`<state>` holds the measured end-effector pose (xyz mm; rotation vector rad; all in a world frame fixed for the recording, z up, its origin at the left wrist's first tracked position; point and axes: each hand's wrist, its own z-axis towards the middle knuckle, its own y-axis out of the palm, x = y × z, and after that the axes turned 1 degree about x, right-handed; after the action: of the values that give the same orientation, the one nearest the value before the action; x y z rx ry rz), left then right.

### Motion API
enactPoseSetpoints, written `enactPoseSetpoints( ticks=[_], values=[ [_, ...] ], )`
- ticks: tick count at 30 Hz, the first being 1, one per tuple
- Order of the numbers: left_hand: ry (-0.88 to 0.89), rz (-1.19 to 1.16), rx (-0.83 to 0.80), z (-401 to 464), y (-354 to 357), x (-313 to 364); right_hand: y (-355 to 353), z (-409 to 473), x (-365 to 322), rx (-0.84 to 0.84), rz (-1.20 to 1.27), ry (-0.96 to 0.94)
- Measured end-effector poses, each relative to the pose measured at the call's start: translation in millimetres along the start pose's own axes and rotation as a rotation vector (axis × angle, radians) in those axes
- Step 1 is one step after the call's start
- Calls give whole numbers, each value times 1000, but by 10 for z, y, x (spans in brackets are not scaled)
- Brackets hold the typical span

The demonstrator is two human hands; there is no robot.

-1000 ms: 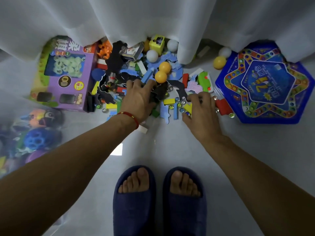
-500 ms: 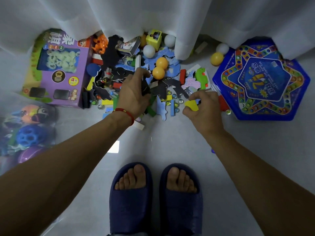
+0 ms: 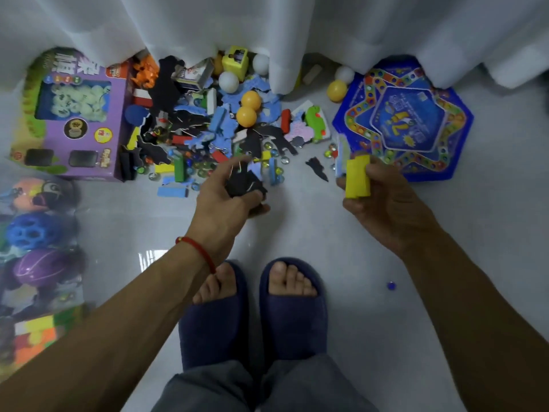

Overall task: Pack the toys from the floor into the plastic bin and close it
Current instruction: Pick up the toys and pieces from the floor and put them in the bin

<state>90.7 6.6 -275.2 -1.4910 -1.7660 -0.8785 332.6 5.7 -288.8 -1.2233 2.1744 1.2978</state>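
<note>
Both hands have come up off the toy pile with toys in them.

The left hand [image 3: 230, 193] is curled tight round a bunch of black foam pieces [image 3: 245, 185]. The right hand [image 3: 383, 200] pinches a yellow block [image 3: 357, 178]. A moment ago both hands were down in the pile of toys [image 3: 214, 129], which now lies just past the fingers on the floor [image 3: 297, 233]. The plastic bin [image 3: 35, 248] sits well off to the left of the left hand, with balls already inside. I think these toys go there next. Lots more toys are left, so the lid must wait.
</note>
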Motion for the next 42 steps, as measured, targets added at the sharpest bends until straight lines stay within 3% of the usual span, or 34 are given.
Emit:
enactPoseSetpoints(
  ticks=[4,8,12,14,17,20,23,29,33,36,42],
  values=[
    [-312,-101,-164,-523,176,-125,-160,-804,83,58,-80,22],
    [-652,-164,-494,-955,419,-148,93,-1410,423,212,-590,-107],
    [-655,-89,-631,-1126,469,-193,368,-1663,731,232,-1163,-321],
    [-580,-48,-639,-1123,455,-242,354,-1773,786,249,-1208,-416],
    [-555,-34,-532,-1065,465,-304,-128,-2002,917,607,-991,-419],
    [-561,-26,-480,-991,466,-317,-1008,-2203,1092,1084,-1042,-238],
    [-573,-61,-449,-924,471,-354,-1668,-2266,1133,1254,-1058,0],
    [-604,-157,-408,-847,420,-417,-1807,-1970,1132,1093,-1244,-36],
    [-617,-236,-380,-753,339,-470,-1154,-1363,1037,737,-1183,-253],
    [-612,-266,-346,-747,240,-467,-624,-857,1032,524,-1228,-232],
    [-551,-352,-265,-877,-64,-251,-394,-344,1229,557,-1645,-73]
  ],
)
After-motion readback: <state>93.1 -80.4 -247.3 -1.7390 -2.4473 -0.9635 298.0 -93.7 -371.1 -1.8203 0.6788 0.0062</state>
